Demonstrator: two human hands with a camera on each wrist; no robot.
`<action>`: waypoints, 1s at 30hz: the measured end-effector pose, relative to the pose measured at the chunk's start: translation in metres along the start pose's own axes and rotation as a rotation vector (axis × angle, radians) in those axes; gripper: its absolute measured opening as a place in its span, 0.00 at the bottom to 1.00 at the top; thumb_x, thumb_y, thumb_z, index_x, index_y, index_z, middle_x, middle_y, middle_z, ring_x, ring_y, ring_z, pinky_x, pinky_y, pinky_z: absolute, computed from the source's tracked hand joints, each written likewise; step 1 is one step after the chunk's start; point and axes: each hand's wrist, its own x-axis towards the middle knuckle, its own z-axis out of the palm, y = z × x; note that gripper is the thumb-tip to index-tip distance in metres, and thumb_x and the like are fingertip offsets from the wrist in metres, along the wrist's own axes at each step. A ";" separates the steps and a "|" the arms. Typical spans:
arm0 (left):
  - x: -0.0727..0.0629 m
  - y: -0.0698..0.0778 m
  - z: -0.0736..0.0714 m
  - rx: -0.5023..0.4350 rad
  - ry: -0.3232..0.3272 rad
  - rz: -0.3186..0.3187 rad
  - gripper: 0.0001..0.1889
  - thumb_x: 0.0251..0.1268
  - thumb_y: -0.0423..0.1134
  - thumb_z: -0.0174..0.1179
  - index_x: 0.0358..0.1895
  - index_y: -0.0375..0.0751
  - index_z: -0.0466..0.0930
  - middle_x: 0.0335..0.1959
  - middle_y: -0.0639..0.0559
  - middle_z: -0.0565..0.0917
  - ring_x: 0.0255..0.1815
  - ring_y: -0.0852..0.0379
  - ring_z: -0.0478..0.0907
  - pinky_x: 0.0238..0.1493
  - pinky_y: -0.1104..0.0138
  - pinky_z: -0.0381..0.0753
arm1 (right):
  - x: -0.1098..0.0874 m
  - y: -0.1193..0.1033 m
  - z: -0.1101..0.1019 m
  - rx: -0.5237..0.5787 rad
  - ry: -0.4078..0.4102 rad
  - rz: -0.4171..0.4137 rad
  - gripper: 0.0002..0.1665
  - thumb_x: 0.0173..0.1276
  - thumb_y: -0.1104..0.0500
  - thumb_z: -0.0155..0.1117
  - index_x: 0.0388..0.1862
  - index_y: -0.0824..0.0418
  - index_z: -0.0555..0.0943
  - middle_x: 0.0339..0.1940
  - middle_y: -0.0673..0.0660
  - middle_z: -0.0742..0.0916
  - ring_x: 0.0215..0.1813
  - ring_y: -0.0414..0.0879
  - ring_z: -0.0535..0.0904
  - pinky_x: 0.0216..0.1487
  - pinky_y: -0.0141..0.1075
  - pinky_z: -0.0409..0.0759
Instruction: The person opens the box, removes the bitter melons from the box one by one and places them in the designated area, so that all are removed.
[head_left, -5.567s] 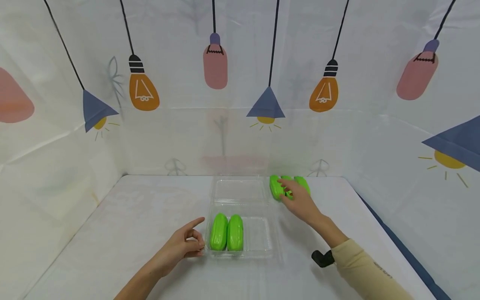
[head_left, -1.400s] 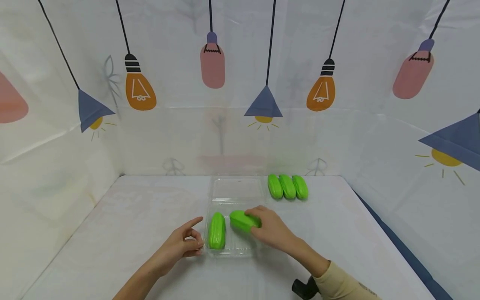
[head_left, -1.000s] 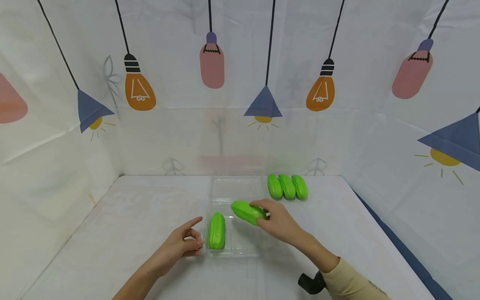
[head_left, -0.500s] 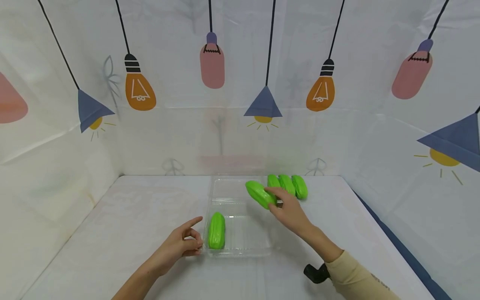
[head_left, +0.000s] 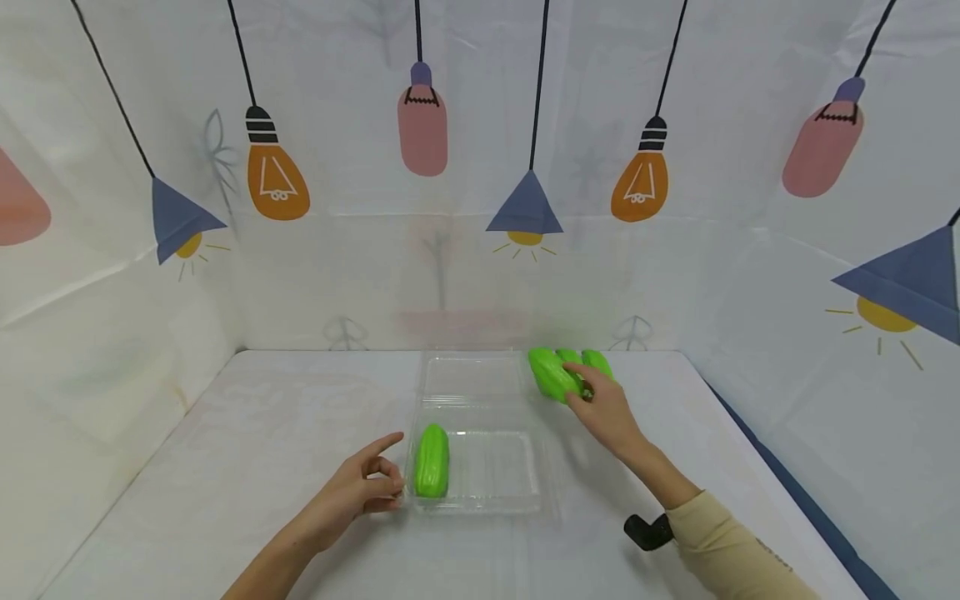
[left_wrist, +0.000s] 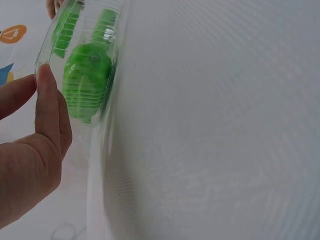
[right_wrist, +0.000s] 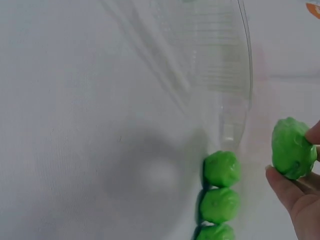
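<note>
In the head view my right hand (head_left: pixel 609 414) grips a green ridged toy cucumber (head_left: pixel 551 375) between thumb and fingers. It is held up over the back right of the table, partly hiding a row of like cucumbers. The right wrist view shows this cucumber (right_wrist: pixel 291 150) raised apart from three in the row (right_wrist: pixel 220 205). My left hand (head_left: pixel 360 492) pinches the left rim of an open clear plastic box (head_left: pixel 498 504), its index finger extended. One cucumber (head_left: pixel 432 461) lies lengthwise at the box's left side. Through the clear wall it shows in the left wrist view (left_wrist: pixel 86 82).
The box's clear lid (head_left: pixel 475 379) lies folded back toward the rear wall. A white table (head_left: pixel 225 467) carries everything. White printed sheets (head_left: pixel 330 275) enclose the back and sides. A black wrist device (head_left: pixel 647 532) hangs beneath my right forearm.
Two cucumbers lay in the box earlier. My right hand has lifted the right one out and carried it back and rightward to the row. My left hand has stayed at the rim.
</note>
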 end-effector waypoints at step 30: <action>0.001 -0.002 0.000 0.015 0.022 -0.009 0.41 0.67 0.34 0.62 0.79 0.45 0.51 0.41 0.47 0.75 0.41 0.55 0.80 0.45 0.64 0.87 | 0.012 0.078 -0.035 -0.067 0.113 0.189 0.29 0.69 0.69 0.60 0.68 0.71 0.70 0.65 0.74 0.75 0.59 0.72 0.77 0.56 0.57 0.82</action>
